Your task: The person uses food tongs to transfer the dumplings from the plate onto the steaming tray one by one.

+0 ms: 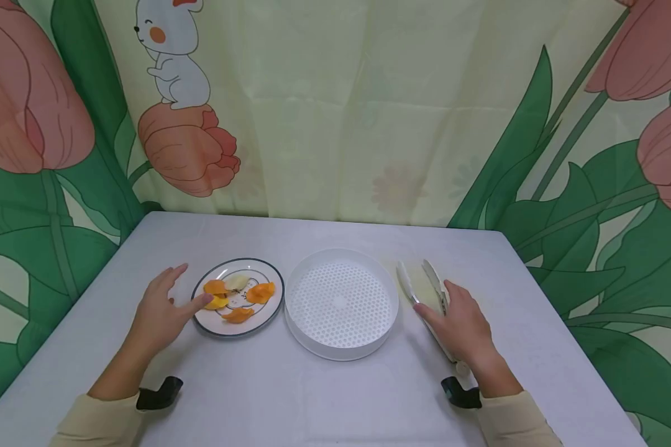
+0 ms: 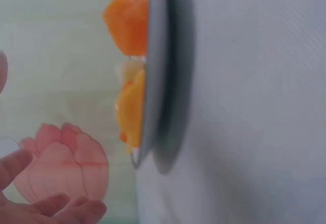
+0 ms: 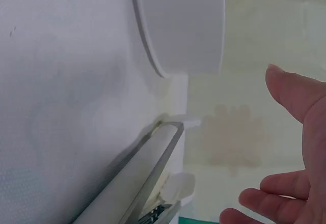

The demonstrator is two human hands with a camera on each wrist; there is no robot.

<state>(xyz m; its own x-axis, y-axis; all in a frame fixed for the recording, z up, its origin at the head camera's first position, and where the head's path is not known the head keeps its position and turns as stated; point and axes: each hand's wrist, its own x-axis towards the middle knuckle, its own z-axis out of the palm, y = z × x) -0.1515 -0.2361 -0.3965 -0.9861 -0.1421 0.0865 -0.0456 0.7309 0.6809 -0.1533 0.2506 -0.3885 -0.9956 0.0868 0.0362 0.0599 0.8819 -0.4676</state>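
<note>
My left hand point(image 1: 159, 310) hovers at the left rim of a white plate point(image 1: 269, 321) with a dark edge, fingers spread and holding nothing. Several orange and yellow pieces point(image 1: 260, 292), perhaps fruit, lie on the plate beside one pale piece point(image 1: 237, 282). On the right, a pair of tongs point(image 1: 408, 282) with white tips lies spread on the table. Above its handle end is my right hand point(image 1: 463, 323), thumb and fingers apart; the right wrist view shows this hand point(image 3: 293, 168) clear of the tongs point(image 3: 155, 170).
A round white tray point(image 1: 341, 355) with a perforated base and raised wall stands between the plate and the tongs. A white cloth covers the table point(image 1: 346, 403). Behind it hangs a printed curtain point(image 1: 335, 124) with tulips and a white animal.
</note>
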